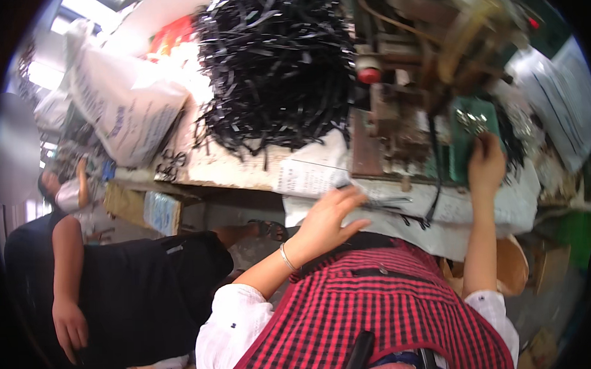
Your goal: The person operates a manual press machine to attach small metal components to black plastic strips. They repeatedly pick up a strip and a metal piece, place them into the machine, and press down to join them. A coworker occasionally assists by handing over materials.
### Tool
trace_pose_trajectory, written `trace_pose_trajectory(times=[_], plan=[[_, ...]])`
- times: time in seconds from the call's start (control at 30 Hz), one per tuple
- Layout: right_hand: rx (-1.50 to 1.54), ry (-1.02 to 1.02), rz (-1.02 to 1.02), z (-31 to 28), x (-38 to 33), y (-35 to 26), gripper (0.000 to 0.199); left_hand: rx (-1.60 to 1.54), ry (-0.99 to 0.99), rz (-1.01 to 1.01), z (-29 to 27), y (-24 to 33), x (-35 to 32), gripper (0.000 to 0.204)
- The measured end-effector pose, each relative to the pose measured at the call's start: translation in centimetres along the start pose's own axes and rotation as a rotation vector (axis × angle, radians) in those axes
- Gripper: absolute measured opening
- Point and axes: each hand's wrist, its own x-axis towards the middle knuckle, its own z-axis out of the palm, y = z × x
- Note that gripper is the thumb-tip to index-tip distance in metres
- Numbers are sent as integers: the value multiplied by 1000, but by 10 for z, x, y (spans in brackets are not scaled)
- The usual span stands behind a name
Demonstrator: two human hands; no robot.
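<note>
My left hand (331, 217) is at the table's front edge, its fingers curled and thumb apart. Thin black strips (392, 203) run rightward from between its fingers and thumb; blur hides their ends. My right hand (486, 161) reaches into a green tray (461, 164), fingertips together beside small shiny metal pieces (471, 121). What those fingertips hold, if anything, is hidden. Between my hands stands a bench machine (395, 124) with a red button (369, 75). A black strap (433, 172) hangs down its front.
A large heap of black strips (274, 67) covers the table's middle. White sacks (124, 106) stand at left, and clear plastic bags (559, 100) lie at right. A person in black (128, 284) is close on my left; another person (68, 194) is farther back.
</note>
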Motion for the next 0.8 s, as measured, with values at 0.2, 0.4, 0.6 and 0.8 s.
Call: trace_pose_trajectory(times=[0.2, 0.4, 0.6, 0.8], plan=[[232, -35, -73, 8, -6, 68, 29, 279, 793, 167, -76, -25, 91, 14], [224, -164, -162, 21, 44, 31, 31, 913, 737, -222, -34, -114, 187, 7], [158, -31, -19, -24, -2, 49, 29, 815, 701, -131, -25, -111, 163, 9], [392, -85, -113, -49, -3, -28, 25, 976, 575, -94, -33, -111, 181, 9]])
